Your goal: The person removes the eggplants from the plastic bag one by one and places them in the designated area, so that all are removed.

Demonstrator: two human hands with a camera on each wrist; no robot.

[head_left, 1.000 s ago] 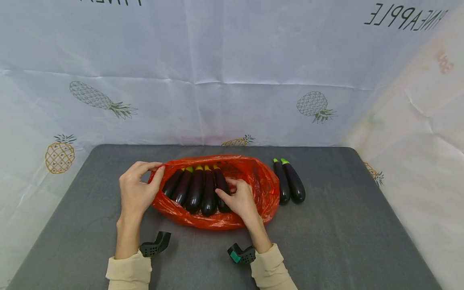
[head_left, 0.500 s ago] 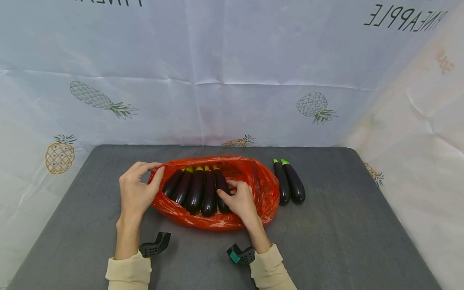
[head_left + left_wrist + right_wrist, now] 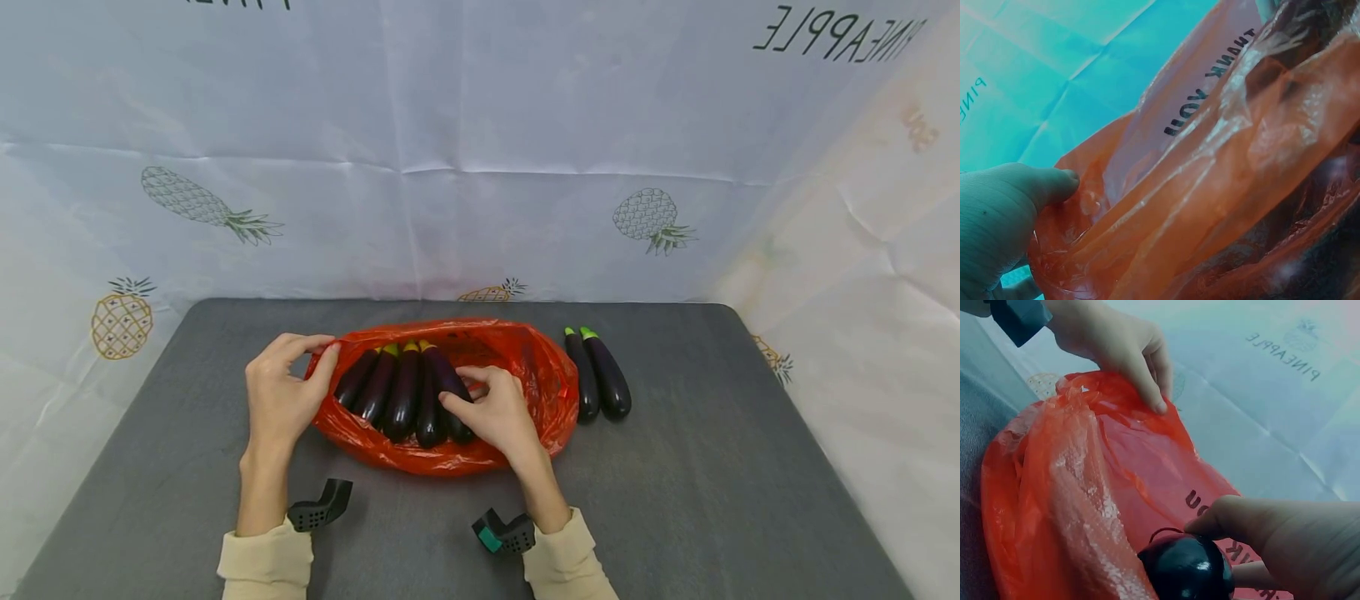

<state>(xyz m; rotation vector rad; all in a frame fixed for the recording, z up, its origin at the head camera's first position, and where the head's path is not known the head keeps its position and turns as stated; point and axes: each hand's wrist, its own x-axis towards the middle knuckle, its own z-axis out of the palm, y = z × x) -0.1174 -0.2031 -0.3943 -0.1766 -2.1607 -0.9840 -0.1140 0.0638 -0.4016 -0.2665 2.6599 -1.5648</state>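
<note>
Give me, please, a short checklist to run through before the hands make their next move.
1. Left hand pinching the rim of the red bag: ok.
2. Bag mouth open: ok, eggplants show inside.
3. Right hand holding the rightmost eggplant in the bag: ok.
4. That eggplant lying off its neighbor: not ok, it leans partly over it.
5. Table free just right of the bag: not ok, two eggplants lie there.
6. Bag's underside untorn: cannot tell, hidden.
</note>
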